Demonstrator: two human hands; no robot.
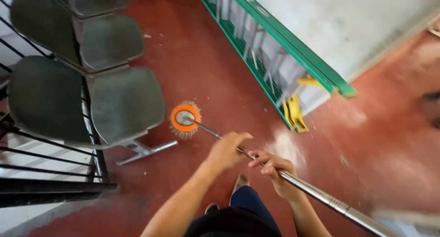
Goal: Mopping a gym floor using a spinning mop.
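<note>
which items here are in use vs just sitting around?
In use:
- round mop head, orange hub, on the red floor
- metal mop pole
- left hand and right hand, both gripping the pole

Sitting around:
- row of grey seats
- green ladder lying by the wall
- black railing

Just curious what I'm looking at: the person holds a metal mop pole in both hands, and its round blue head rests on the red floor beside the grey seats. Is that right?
Not quite: the head view shows the mop head is orange, not blue. The rest holds: the left hand and right hand both grip the metal pole, and the head sits on the red floor beside the grey seats.
</note>
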